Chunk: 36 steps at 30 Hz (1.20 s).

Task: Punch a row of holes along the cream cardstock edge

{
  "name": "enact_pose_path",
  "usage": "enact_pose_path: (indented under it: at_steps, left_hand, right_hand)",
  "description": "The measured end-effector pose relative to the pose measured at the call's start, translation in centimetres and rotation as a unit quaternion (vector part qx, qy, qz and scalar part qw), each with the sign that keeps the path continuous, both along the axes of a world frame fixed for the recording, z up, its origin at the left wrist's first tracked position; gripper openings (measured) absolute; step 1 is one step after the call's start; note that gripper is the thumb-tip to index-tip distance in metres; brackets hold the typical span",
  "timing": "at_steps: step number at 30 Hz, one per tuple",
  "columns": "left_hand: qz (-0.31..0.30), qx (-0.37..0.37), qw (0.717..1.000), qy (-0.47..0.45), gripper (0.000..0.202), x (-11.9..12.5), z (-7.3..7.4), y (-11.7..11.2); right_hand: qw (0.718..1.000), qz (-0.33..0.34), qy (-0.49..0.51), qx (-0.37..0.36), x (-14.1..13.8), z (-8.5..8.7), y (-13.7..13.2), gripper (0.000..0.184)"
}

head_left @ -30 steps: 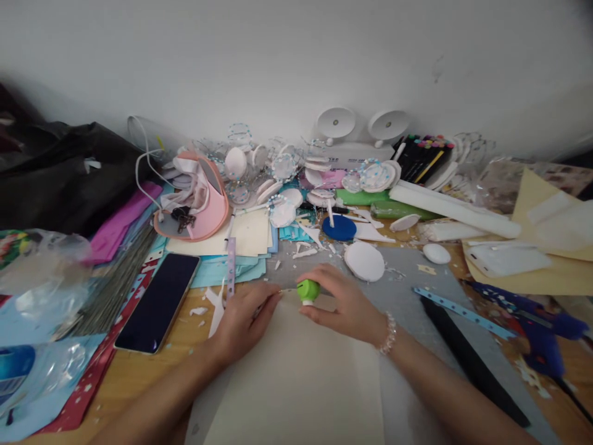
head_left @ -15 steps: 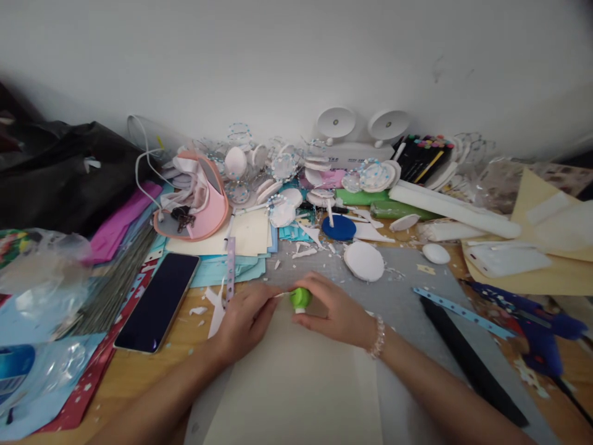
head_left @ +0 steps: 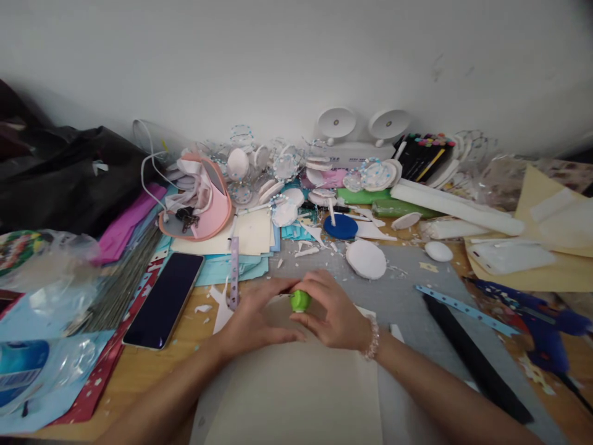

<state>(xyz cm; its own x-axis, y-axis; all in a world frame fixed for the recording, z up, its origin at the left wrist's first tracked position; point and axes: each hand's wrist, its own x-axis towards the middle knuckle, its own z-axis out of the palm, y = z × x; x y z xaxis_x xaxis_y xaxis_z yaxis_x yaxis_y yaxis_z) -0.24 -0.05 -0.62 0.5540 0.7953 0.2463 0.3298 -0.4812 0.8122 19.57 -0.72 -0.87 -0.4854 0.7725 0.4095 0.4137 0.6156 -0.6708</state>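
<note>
My right hand (head_left: 331, 309), a beaded bracelet at its wrist, grips a small rounded bright-green object (head_left: 301, 301) between thumb and fingers; its kind I cannot make out. On the other side, my left hand (head_left: 259, 318) is open, with the thumb stretched out well apart from the fingers. Its fingertips reach up to the green object and the right fingers; whether they touch it is hard to see. Beneath both hands lies a large cream sheet of paper (head_left: 296, 389) on a grey cutting mat (head_left: 407, 346).
To the left lie a phone (head_left: 164, 301) and a pink visor (head_left: 208, 210). White discs (head_left: 365, 259) and beaded pieces crowd the back, near a blue disc (head_left: 340, 227). At right are a black strip (head_left: 472, 358), a blue dotted strip (head_left: 466, 309) and a blue glue gun (head_left: 532, 315).
My left hand has spread its thumb away from its fingers, where before it pinched a thin pale piece beside the green object. The right hand has turned slightly, still gripping the green object.
</note>
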Motion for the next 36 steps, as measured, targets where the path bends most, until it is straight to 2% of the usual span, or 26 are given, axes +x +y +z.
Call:
enact_pose_path:
  at_steps: [4,11,13,17,22,27,32,36]
  left_hand:
    - [0.021,0.036,0.999,0.003,0.059,0.2,-0.5,-0.3]
    - [0.034,0.091,0.995,-0.003,0.057,0.4,-0.3,-0.5]
    - [0.039,0.079,0.996,0.002,0.056,0.4,-0.1,-0.4]
    - [0.017,0.031,0.999,0.011,0.036,0.3,0.3,-0.1]
    - [0.027,0.008,1.0,-0.007,0.034,-0.1,0.5,0.0]
    - [0.048,-0.026,0.998,-0.026,0.034,-0.2,0.7,0.1]
    - [0.035,0.0,0.999,-0.028,0.033,0.0,0.7,0.0]
    - [0.039,-0.01,0.999,-0.034,0.033,0.0,0.8,0.0]
  right_hand:
    - [1.0,-0.003,0.001,0.018,-0.3,0.1,0.0,0.018]
    - [0.999,-0.008,0.017,0.032,-0.4,-0.1,0.1,0.017]
    - [0.999,-0.008,0.026,0.031,-0.3,-0.2,0.1,0.02]
    - [1.0,-0.004,0.009,0.022,0.0,-0.4,0.2,0.024]
    - [1.0,-0.003,0.0,0.026,0.7,-0.1,0.4,0.035]
    - [1.0,-0.001,-0.002,0.007,1.3,0.4,0.6,0.031]
    - [1.0,0.014,0.008,0.002,1.0,0.1,0.5,0.033]
    - [1.0,0.021,-0.012,0.009,0.9,0.5,0.6,0.022]
